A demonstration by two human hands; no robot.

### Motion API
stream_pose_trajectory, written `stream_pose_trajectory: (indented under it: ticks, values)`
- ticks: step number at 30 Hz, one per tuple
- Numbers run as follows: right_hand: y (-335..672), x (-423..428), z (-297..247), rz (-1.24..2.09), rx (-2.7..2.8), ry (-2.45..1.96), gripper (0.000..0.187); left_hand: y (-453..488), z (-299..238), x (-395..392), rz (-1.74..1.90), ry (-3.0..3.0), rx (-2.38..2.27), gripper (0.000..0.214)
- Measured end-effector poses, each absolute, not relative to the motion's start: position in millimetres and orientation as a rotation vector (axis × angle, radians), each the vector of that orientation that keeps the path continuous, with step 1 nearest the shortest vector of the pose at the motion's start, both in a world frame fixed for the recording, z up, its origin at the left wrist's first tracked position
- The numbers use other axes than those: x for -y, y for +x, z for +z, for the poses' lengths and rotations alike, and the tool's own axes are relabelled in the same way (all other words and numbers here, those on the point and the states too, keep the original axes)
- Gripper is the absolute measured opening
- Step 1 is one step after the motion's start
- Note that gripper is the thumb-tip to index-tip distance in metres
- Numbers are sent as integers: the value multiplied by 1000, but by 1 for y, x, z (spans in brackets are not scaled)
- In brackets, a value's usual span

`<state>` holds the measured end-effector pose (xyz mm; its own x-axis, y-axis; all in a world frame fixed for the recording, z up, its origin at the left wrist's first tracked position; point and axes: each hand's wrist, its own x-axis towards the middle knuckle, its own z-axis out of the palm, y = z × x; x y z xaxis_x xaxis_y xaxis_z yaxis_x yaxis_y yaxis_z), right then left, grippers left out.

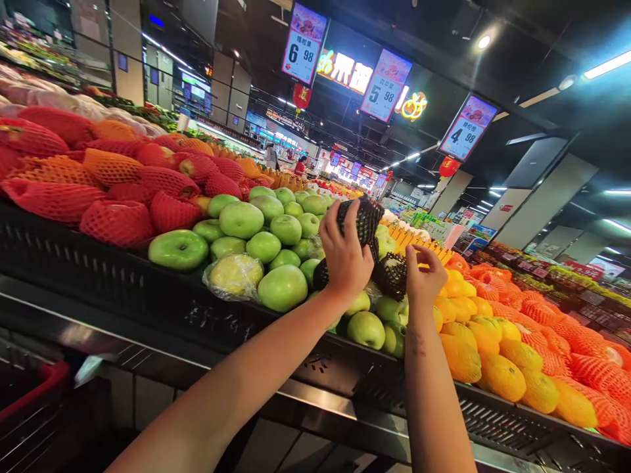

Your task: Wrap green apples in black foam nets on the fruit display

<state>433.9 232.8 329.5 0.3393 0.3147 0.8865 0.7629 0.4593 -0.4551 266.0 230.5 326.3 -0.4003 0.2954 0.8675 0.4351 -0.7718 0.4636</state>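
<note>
My left hand (346, 257) has its fingers closed round a fruit in a black foam net (367, 223), over the green apples (283, 282). Which fruit is inside the net cannot be seen. To the right, my right hand (426, 274) is raised with thumb and fingers drawn together in a pinch; anything between them is too small to make out. Close beside its thumb lies another fruit in a black net (392, 274), its pale skin showing at the top. A fruit wrapped in clear film (234, 274) rests among the apples at the front.
Fruits in red foam nets (118, 220) are heaped on the left. Oranges (503, 374) and more red-netted fruit (557, 322) fill the right side. A black slatted display edge (162, 299) runs along the front. A red-rimmed basket or cart (37, 394) stands at lower left.
</note>
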Motion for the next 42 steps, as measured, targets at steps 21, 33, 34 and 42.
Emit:
stream_pose_trajectory:
  ticks: [21,33,34,42]
  values:
    - [448,-250,317,-58,1524,-1475,46,200,331,-272,-939,-2302,1987,73]
    - [451,-253,315,-5,1477,-1420,52,207,327,-288,-1098,-2391,1880,56]
    - [452,-253,315,2,1467,-1413,54,206,329,-279,-1139,-2369,1855,55]
    - [454,-255,316,-16,1181,-1373,90,112,284,-135,-1391,-2273,1308,54]
